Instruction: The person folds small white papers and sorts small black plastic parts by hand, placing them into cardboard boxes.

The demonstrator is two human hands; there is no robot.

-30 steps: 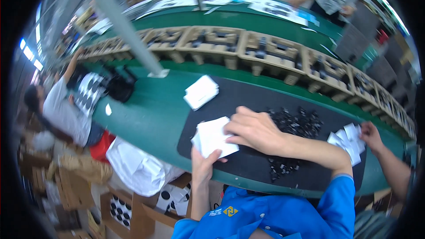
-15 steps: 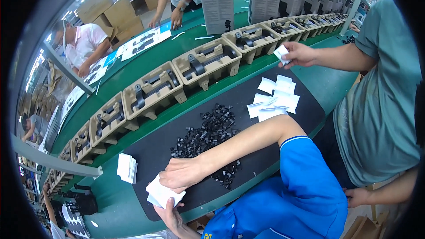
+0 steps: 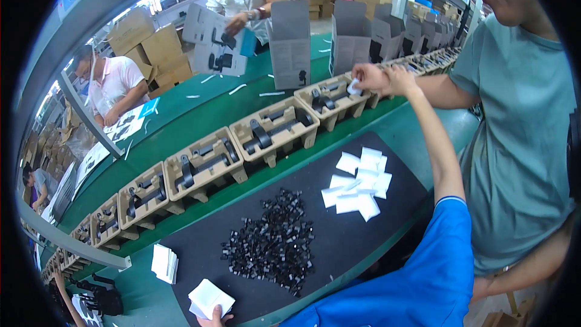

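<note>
My left hand (image 3: pixel 215 320) grips a small stack of white papers (image 3: pixel 209 298) at the near edge of the black mat; only its thumb and a few fingers show. My right arm, in a blue sleeve, stretches far out to the right. At its end my right hand (image 3: pixel 400 80) is beside or against the hand of a co-worker (image 3: pixel 370 79), above the row of trays; its fingers are partly hidden. That co-worker's hand pinches a small white piece (image 3: pixel 354 87) over a brown moulded tray (image 3: pixel 331 122) with black parts inside.
A heap of small black parts (image 3: pixel 269 242) covers the middle of the black mat (image 3: pixel 200 248). Loose white papers (image 3: pixel 358 184) lie to its right, another white stack (image 3: pixel 164 263) to its left. Grey boxes (image 3: pixel 290 48) stand beyond the tray row. A metal post (image 3: pixel 91 115) rises at left.
My right hand has left the white stack and swung up and right to the trays. The co-worker's hand has moved left over a tray. Across the line, a person has lifted a printed sheet.
</note>
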